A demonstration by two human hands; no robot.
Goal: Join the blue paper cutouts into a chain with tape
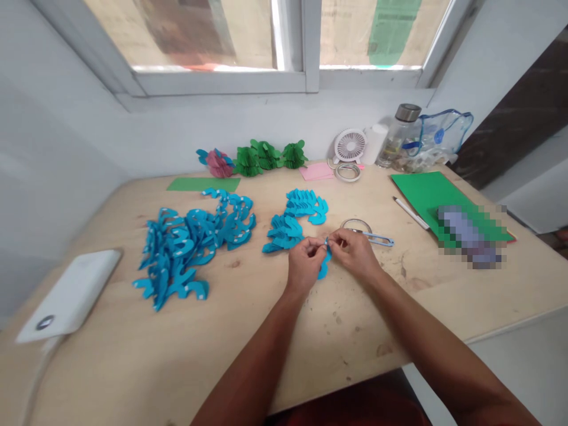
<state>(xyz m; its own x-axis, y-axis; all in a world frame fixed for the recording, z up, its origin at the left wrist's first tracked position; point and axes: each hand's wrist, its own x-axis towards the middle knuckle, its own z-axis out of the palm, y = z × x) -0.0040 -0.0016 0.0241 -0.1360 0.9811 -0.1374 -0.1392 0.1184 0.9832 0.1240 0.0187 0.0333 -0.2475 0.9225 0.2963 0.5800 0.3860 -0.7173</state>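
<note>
Both hands meet above the table, fingertips pinched on one small curved blue paper piece [323,271]. My left hand [306,260] grips it from the left, and my right hand [352,248] from the right; a tiny light spot shows between the fingertips. Part of the piece hangs below the fingers, the rest is hidden by them. Just beyond the left hand lie stacked blue paper cut-outs [284,232] and a second row of them [306,203]. A roll of tape [356,222] and a light-blue cutter [379,239] rest beside the right hand.
Left is a large heap of blue cut-outs [190,236] with white spots, near a white device [71,293]. Along the wall stand green paper balls [266,155], a small fan [350,145] and a bottle [398,136]. Green sheets [432,189] and a white pen [410,213] lie right.
</note>
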